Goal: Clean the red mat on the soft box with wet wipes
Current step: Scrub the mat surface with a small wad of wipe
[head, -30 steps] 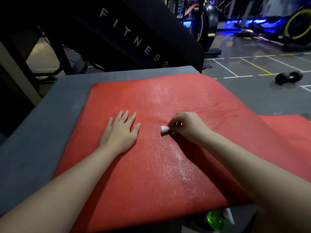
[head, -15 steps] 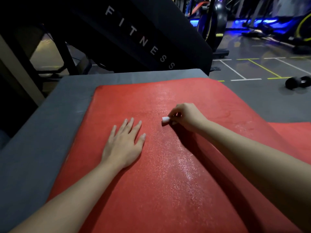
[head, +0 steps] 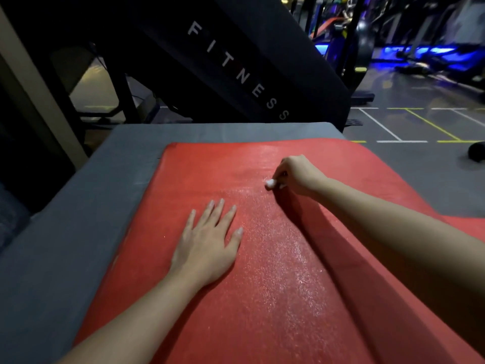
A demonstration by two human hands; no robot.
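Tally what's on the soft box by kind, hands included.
Hands: 2, the left hand flat on the mat and the right hand pinching the wipe
Red mat: 1
Wet wipe: 1
Total: 4 on the soft box

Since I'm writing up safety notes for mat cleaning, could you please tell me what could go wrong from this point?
1. The wet wipe is bunched small in the right hand, so strokes are narrow; the red mat shows sheen only down its middle, and its sides may get missed.
2. The mat hangs over the right edge of the soft box; if the flat left hand lifts, it might slide off.
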